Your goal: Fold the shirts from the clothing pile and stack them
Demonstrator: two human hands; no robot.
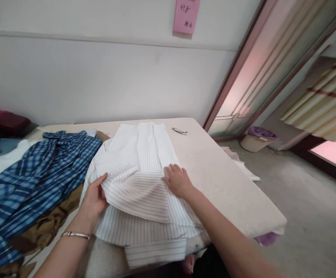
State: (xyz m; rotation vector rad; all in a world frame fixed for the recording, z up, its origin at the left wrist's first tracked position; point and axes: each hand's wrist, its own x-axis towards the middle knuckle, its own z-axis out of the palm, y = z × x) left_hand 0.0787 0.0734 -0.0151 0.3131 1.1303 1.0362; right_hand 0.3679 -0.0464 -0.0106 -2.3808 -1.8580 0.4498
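A white shirt (139,193) with thin dark stripes lies partly folded on a padded table, its lower edge hanging over the front. At its left side my left hand (94,197) grips the raised edge of the cloth, thumb on the outside and the other fingers partly hidden by fabric. My right hand (178,179) rests on the shirt's right part, beside the fold, with its fingers lying on the cloth. A silver bangle (75,234) circles my left wrist.
Left of the shirt lies a blue plaid shirt (49,170) over brown cloth (52,220). A small dark metal thing, perhaps thread snips (179,131), sits on the cream table cover (214,181). A lined waste bin (256,139) stands on the floor at right. A pink note (186,17) hangs on the wall.
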